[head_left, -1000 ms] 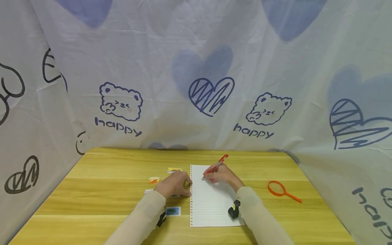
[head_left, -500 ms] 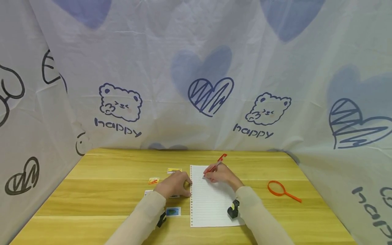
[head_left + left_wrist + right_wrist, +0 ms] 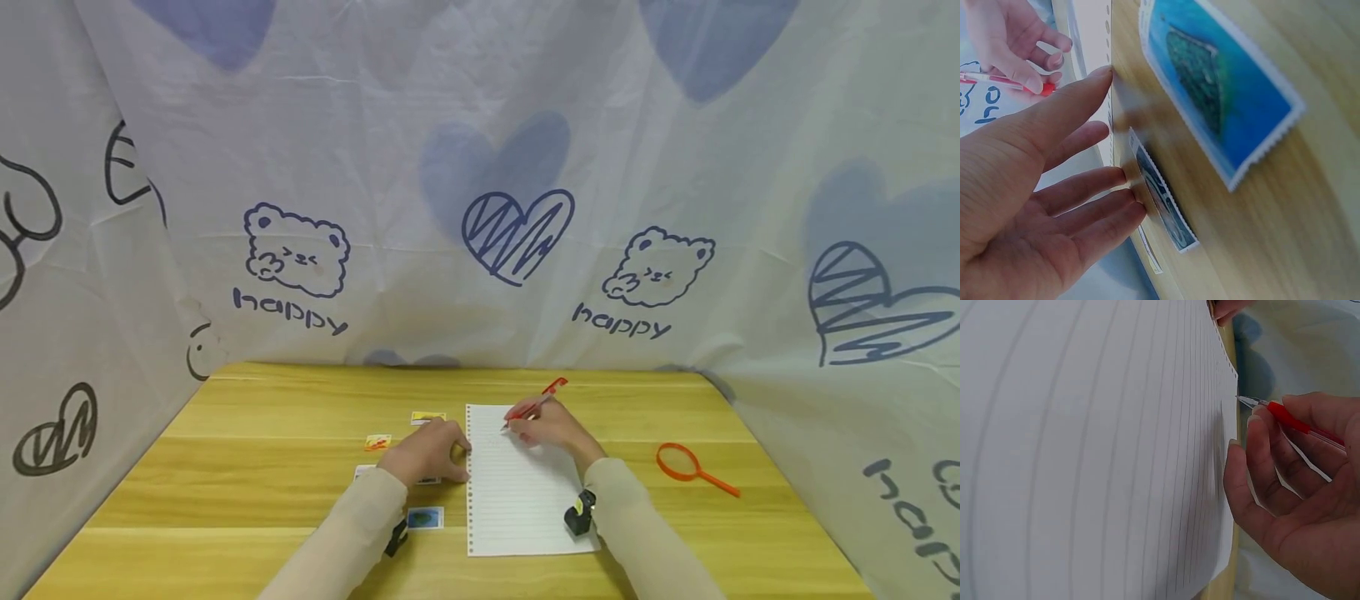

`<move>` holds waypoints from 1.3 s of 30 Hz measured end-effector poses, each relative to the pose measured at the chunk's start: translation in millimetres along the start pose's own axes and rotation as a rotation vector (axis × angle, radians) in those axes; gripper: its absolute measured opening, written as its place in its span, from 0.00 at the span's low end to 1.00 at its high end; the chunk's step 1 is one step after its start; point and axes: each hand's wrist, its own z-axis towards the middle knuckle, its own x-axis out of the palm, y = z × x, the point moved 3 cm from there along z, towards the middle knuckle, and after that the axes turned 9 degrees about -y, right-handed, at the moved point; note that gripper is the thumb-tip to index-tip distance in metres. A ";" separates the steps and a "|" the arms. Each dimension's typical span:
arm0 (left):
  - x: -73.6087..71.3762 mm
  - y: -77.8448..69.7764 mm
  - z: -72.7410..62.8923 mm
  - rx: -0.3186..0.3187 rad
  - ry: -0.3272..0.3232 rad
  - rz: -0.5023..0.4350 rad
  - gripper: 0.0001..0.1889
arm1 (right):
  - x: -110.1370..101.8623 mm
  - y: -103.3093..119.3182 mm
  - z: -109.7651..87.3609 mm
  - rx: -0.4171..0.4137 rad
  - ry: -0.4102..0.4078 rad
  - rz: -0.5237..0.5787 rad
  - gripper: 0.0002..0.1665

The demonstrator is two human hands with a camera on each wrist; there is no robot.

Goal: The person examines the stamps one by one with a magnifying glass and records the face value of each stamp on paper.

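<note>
My right hand (image 3: 546, 423) pinches a red pen (image 3: 553, 388) between thumb and fingers, its tip close over the upper part of a lined sheet of paper (image 3: 517, 508). Faint marks show on the sheet's upper lines. In the right wrist view the pen's red grip (image 3: 1288, 417) and metal tip stand out, with the other fingers loosely bent beneath. My left hand (image 3: 426, 452) rests at the sheet's punched left edge, fingers spread and gently bent, fingertips down by the holes. Under and beside it lie stamps, among them a blue island stamp (image 3: 1210, 81) and a dark stamp (image 3: 1163, 197).
A yellow stamp (image 3: 428, 417) and a red-and-yellow stamp (image 3: 378, 442) lie left of the sheet. An orange magnifying glass (image 3: 678, 462) lies to the right on the wooden table (image 3: 225, 500). A printed cloth (image 3: 390, 275) hangs behind and at both sides.
My right hand with the pen has shifted slightly right along the sheet. Faint marks now show left of the pen tip. The left hand has stayed in place.
</note>
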 end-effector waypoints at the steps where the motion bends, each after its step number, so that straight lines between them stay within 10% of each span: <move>1: 0.1 0.1 0.1 0.002 -0.001 0.001 0.22 | -1.4 0.8 -0.8 -0.007 -0.004 -0.004 0.08; 9: -0.6 -0.6 -1.6 -0.006 0.004 -0.007 0.22 | -17.1 10.3 -5.9 -0.108 0.007 -0.073 0.08; 19: -2.5 -2.1 -2.2 -0.006 0.008 -0.009 0.22 | -30.9 21.0 -13.6 -0.455 -0.011 -0.315 0.06; 29: -2.9 -2.9 -2.6 -0.007 0.008 -0.011 0.21 | -46.1 16.4 -20.4 -0.542 0.011 -0.170 0.07; 39: -3.1 -2.8 -2.0 -0.004 0.009 -0.017 0.22 | -62.8 13.5 -24.9 -0.599 0.001 -0.321 0.08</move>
